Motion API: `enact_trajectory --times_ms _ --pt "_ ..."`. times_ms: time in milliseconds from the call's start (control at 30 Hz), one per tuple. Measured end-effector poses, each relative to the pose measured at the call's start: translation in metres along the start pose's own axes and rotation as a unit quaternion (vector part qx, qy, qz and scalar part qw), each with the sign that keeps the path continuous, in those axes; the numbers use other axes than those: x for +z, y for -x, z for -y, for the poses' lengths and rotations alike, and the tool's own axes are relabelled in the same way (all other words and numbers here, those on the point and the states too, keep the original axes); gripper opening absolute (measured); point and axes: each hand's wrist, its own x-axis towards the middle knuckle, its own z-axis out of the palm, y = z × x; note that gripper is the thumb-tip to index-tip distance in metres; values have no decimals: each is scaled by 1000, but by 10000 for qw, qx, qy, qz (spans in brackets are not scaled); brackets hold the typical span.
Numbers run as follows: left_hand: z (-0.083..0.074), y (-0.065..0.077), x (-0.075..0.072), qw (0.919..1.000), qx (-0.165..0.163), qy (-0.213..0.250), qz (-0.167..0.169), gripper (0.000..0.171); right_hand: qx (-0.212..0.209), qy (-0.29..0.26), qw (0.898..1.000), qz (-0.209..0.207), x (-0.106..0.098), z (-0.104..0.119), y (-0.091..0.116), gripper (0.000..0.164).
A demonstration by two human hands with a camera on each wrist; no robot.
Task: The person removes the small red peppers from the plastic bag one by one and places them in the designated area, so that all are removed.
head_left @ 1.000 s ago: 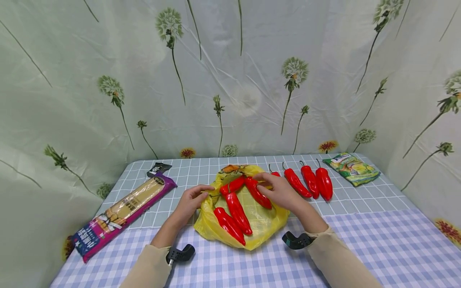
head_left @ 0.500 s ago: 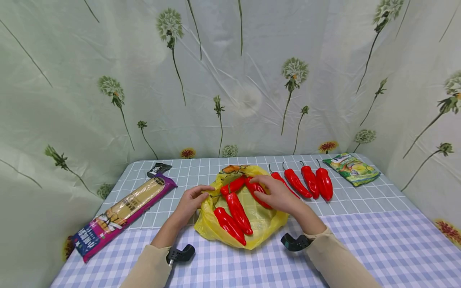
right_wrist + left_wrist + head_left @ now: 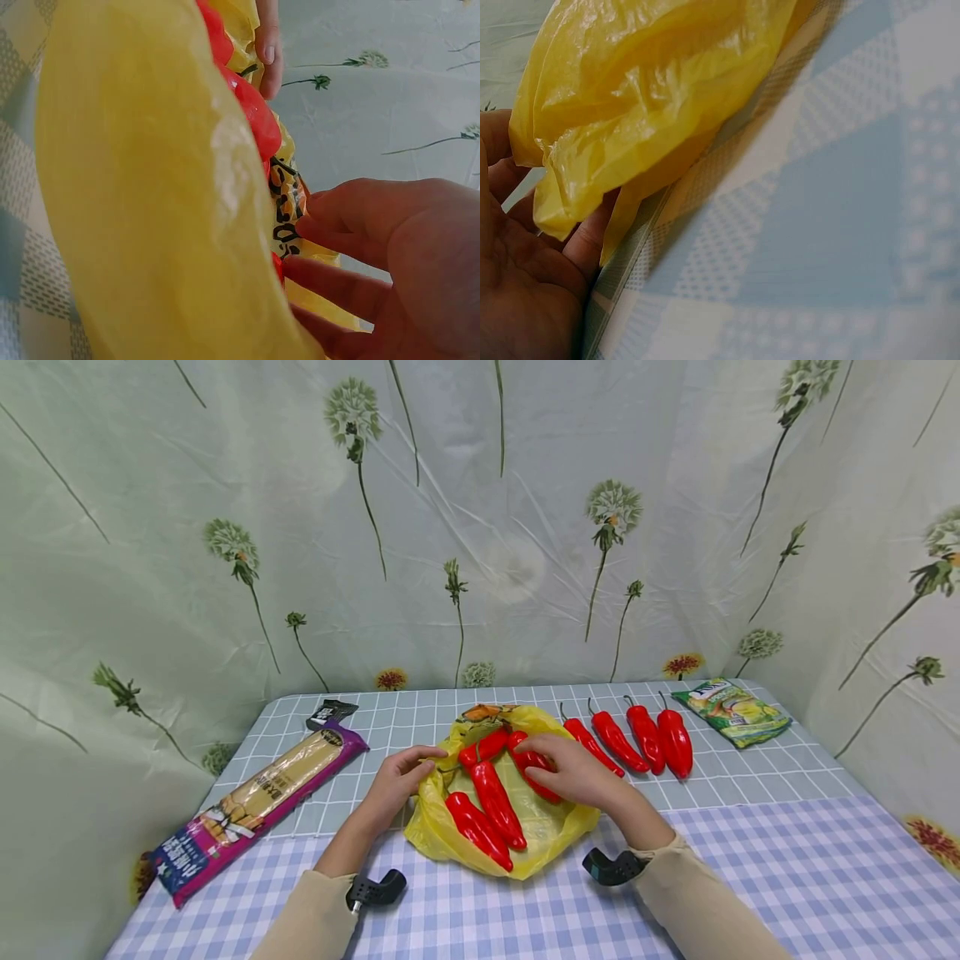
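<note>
Checked cloth (image 3: 795,860); bag (image 3: 558,850) between hands (image 3: 401,777) (image 3: 577,770), pepper (image 3: 521,760) part-hidden (grip there unclear).

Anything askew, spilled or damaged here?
Nothing looks spilled or damaged around the yellow bag. Only the long purple packet seems slightly askew, slanting with its near end at the left edge of the table.

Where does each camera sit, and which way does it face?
Head: worn on the head, facing forward and down at the yellow bag, red peppers and flowered backdrop; left hand, right hand and sleeves show.
Left wrist: on that wrist, facing the bag's outside and checked cloth; part of the left hand shows.
Right wrist: on that wrist, facing across the bag toward the backdrop; right hand and left fingers show.
Shared: head and right wrist both show peppers and both hands.
</note>
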Motion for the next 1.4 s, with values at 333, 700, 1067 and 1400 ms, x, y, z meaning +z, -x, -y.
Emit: enact_trajectory --times_ms 333,700,1067,1400 --pt "1 0 0 10000 14 23 15 31 108 201 9997 -7 1 4 1 26" --pt "0 0 1 10000 26 31 43 32 112 358 9992 -112 7 1 -1 22" --pt "-1 -1 0 10000 15 4 44 31 400 415 9982 -174 10 -1 -3 20" --pt "0 0 0 10000 47 -39 43 31 81 57 9998 149 12 -3 -2 22"
